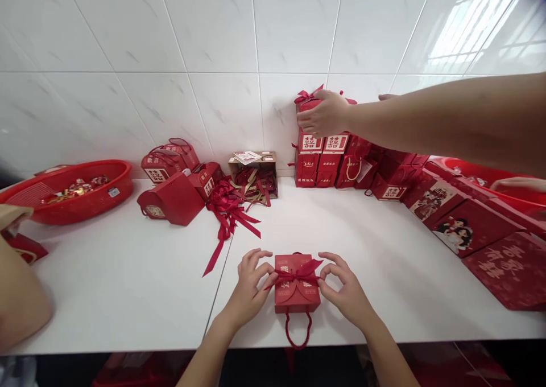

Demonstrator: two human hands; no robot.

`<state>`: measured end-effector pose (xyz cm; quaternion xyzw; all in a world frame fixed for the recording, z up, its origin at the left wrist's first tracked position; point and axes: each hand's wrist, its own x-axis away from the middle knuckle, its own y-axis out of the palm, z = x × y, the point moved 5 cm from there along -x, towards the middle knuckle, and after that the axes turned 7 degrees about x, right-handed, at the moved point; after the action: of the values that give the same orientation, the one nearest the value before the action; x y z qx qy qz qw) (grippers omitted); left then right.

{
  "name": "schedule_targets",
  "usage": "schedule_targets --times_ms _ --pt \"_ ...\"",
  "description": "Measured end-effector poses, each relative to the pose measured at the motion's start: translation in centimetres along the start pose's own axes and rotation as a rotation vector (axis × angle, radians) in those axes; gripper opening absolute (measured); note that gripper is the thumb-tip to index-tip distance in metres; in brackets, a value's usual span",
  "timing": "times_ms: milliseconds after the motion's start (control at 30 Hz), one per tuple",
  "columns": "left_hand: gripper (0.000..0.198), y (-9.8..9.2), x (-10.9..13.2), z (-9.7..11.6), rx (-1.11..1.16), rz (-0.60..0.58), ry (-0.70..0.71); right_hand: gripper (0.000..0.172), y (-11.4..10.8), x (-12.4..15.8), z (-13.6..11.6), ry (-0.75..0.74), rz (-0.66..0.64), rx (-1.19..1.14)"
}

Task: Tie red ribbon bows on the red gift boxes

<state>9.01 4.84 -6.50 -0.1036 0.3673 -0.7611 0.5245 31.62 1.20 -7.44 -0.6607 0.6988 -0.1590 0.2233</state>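
Observation:
A small red gift box [296, 293] lies near the front edge of the white table [128, 284], with a red ribbon bow [298, 272] tied across it and a cord handle hanging over the edge. My left hand [251, 281] pinches the ribbon at the box's left side. My right hand [343, 287] pinches the ribbon's right end. Both hands' fingers are curled onto the ribbon.
Another person's arm [447, 116] reaches in from the right and holds a ribboned box on a stack of red boxes [319, 159] by the wall. Loose red ribbons [228, 213], a cardboard box [253, 173], red baskets [72, 190] and flat red bags [469, 227] surround the area.

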Motion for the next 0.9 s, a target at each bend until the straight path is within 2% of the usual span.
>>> schedule_targets --times_ms 233,300,367,433,500,567,600,667,767,900 --pt "0.016 0.2 1.9 -1.1 0.209 0.045 -0.005 0.019 0.9 0.4 1.3 0.027 -0.015 -0.153" --pt "0.022 0.5 2.5 -1.5 0.261 0.069 0.02 0.02 1.1 0.6 1.8 0.011 -0.018 -0.208" --pt "0.037 1.0 3.2 -1.9 0.325 0.095 0.035 0.024 1.6 0.9 2.3 -0.021 -0.02 -0.267" --pt "0.052 1.7 4.0 -2.3 0.402 0.116 0.011 0.045 2.6 1.4 2.6 -0.049 -0.036 -0.341" --pt "0.061 2.6 4.5 -2.8 0.456 0.088 -0.059 0.071 4.0 2.1 2.8 -0.047 -0.065 -0.413" --pt "0.061 3.2 4.6 -2.8 0.471 0.016 -0.103 0.089 5.4 2.7 2.8 -0.021 -0.073 -0.432" --pt "0.058 3.4 4.6 -2.6 0.475 -0.018 -0.1 0.092 6.0 2.9 2.8 -0.009 -0.061 -0.413" --pt "0.051 3.3 4.2 -2.2 0.488 -0.056 -0.063 0.092 6.9 3.1 2.5 -0.008 -0.016 -0.332" --pt "0.047 3.0 3.8 -2.0 0.492 -0.058 -0.052 0.081 7.2 3.1 2.1 -0.027 0.045 -0.236" --pt "0.048 3.0 3.8 -2.5 0.481 -0.056 -0.088 0.069 7.3 2.7 2.1 -0.027 0.042 -0.232"
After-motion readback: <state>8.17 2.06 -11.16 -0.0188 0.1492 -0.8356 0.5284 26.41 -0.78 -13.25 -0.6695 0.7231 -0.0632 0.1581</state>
